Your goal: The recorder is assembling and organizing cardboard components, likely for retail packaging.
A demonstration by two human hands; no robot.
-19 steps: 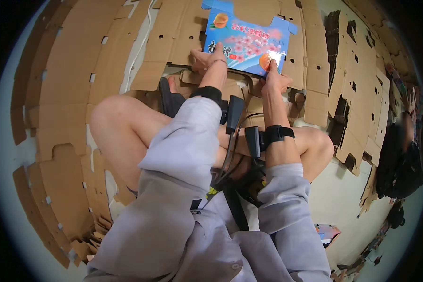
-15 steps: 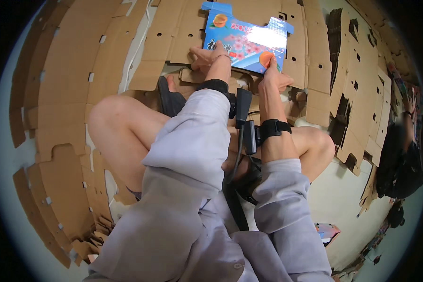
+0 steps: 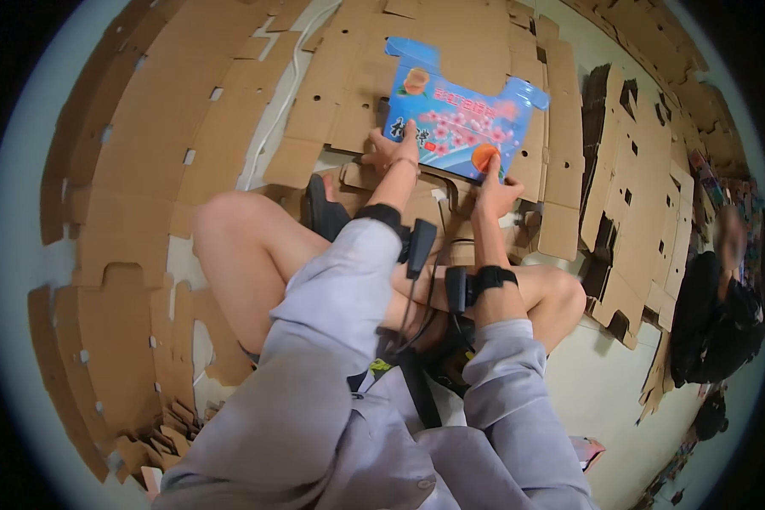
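A blue printed cardboard box blank (image 3: 463, 119), with pink blossoms, orange fruit and a deep notch in its far edge, is held out in front of me. My left hand (image 3: 393, 153) grips its near left corner, thumb on top and the fingers bent round the edge. At the near right corner, my right hand (image 3: 499, 194) pinches the blank with its thumb on the printed face; the other fingers are partly hidden beneath. Narrow tabs stick up at both far corners. Brown cardboard lies under and around the blank.
Flattened brown cardboard (image 3: 144, 170) covers the floor on the left. More cardboard sheets (image 3: 637, 187) are stacked on the right. A white cable (image 3: 296, 64) runs along the far left. Another person (image 3: 718, 314) in dark clothes is at the far right. My bent knees flank my arms.
The whole view has shifted, so the blank appears lower and slightly turned clockwise. Bright glare on its right part has faded. Both hands keep their hold at the near corners.
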